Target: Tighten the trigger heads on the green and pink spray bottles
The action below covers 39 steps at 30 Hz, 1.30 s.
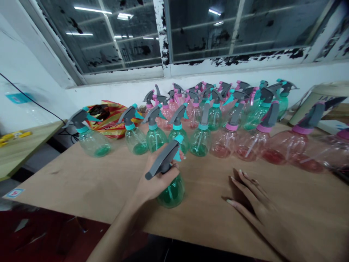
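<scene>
My left hand (159, 180) is wrapped around the neck of a green spray bottle (172, 194), just under its grey trigger head with turquoise trim. The bottle is upright at the front of the table. To the right, my right hand (255, 202) rests palm down with fingers spread, holding nothing. Behind them runs a row of spray bottles: green ones such as this green bottle (201, 143) on the left and pink ones such as this pink bottle (225, 143) on the right. One green bottle (94, 143) stands apart at the far left.
More pink and green bottles crowd the back of the wooden table (89, 185) by the wall. A red and yellow plastic bag (109, 122) lies at the back left. A cream container (311, 102) is at the right. A side table (32, 145) bears yellow pieces.
</scene>
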### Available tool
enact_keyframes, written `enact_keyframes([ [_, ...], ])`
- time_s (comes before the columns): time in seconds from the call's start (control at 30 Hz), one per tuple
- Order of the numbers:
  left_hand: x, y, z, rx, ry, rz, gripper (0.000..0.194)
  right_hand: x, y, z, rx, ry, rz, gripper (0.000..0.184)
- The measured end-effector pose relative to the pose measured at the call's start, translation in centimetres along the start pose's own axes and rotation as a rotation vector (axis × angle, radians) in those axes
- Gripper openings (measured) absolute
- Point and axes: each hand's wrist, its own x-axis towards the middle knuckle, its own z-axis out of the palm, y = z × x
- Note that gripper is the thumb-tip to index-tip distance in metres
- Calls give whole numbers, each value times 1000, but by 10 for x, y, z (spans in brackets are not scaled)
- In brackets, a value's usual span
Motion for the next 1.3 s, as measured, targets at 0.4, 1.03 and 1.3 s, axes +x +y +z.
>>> enact_keyframes([
  [0.4, -2, -10, 3, -81, -7, -60, 31, 1, -5, -4, -42, -24, 9, 67],
  [1.03, -3, -4, 2, -77, -25, -22, 34, 0, -7, -7, -25, -14, 23, 68],
  [1.3, -2, -1, 1, -47, -34, -35, 36, 1, -8, -8, -19, -22, 27, 68],
])
